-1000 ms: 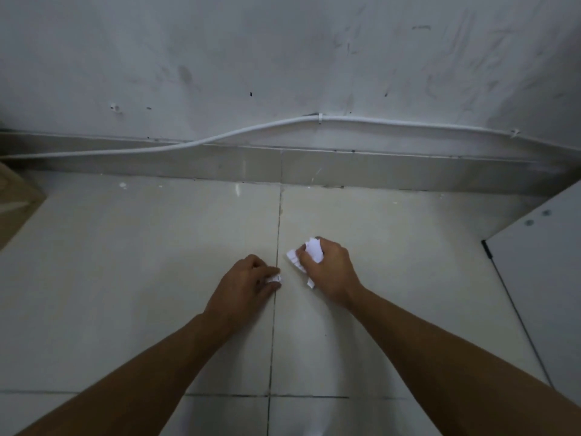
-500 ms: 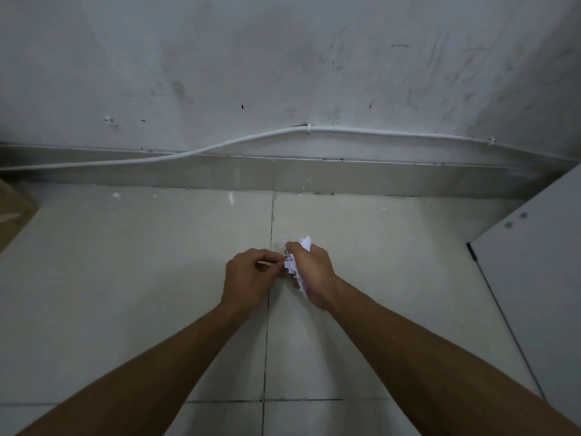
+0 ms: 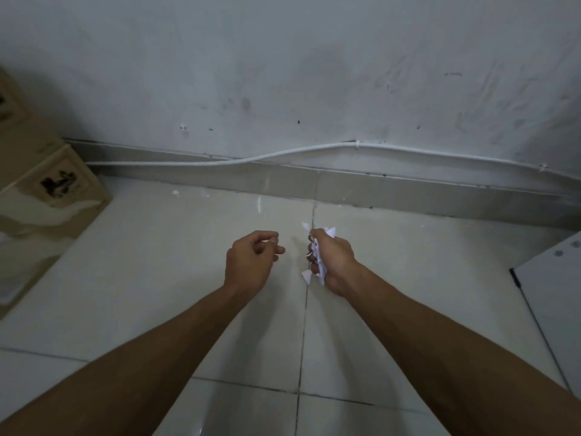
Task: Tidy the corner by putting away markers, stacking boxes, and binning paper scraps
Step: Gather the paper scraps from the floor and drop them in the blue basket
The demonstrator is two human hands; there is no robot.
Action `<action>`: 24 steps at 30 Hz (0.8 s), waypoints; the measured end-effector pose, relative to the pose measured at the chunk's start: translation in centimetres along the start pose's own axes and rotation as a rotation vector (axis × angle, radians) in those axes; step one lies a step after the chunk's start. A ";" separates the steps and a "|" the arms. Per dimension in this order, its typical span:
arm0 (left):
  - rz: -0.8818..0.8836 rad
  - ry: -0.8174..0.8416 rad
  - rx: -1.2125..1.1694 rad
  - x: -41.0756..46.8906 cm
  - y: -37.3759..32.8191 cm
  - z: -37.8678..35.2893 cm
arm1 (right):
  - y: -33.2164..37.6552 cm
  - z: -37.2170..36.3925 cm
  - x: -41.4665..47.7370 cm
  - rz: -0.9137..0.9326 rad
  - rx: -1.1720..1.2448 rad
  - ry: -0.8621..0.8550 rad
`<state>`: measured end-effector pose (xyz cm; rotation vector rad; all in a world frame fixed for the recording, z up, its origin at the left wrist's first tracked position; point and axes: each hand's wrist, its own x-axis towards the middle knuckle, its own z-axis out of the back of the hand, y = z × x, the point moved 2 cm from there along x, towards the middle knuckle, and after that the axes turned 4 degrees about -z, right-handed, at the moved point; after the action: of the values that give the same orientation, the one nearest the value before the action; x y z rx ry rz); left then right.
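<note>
My right hand [image 3: 334,259] is closed around a bunch of white paper scraps [image 3: 318,263]; torn corners stick out above and below the fist. My left hand [image 3: 248,261] hovers a short way to its left, above the pale floor tiles, fingers loosely curled with thumb and forefinger pinched together and nothing visible between them. Stacked cardboard boxes [image 3: 47,187] stand against the wall at the far left. No markers or bin are in view.
A white cable [image 3: 283,154] runs along the wall above the grey skirting. A white panel [image 3: 553,294] lies on the floor at the right edge. Small white specks [image 3: 176,192] dot the tiles near the skirting.
My left hand picked a small scrap off the floor, passed it to the right hand's bunch, then drew back to the left. Both hands rose from the floor. The view swung left, revealing the boxes.
</note>
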<state>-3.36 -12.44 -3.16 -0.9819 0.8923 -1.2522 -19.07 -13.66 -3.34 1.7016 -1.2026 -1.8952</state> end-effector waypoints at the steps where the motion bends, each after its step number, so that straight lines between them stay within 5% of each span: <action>1: 0.010 0.001 0.030 0.0 0.3 0.6 | 0.1 0.3 0.2 0.051 -0.049 -0.019; 6: 0.023 0.138 0.210 -0.6 2.3 1.6 | -1.5 2.5 1.0 0.382 -0.822 -0.017; 11: 0.010 0.240 0.361 -1.1 4.0 0.3 | -4.7 2.5 2.1 0.571 -1.189 0.106; 18: 0.003 0.302 0.375 -1.4 5.2 -1.5 | -6.7 2.2 2.1 0.655 -1.220 -0.053; 24: 0.027 0.287 0.367 -1.2 5.2 -0.9 | -4.7 2.2 1.7 0.568 -1.070 0.040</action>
<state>-2.60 -11.09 -8.37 -0.5057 0.8501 -1.4931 -20.18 -11.31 -8.14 0.7106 -0.3881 -1.6186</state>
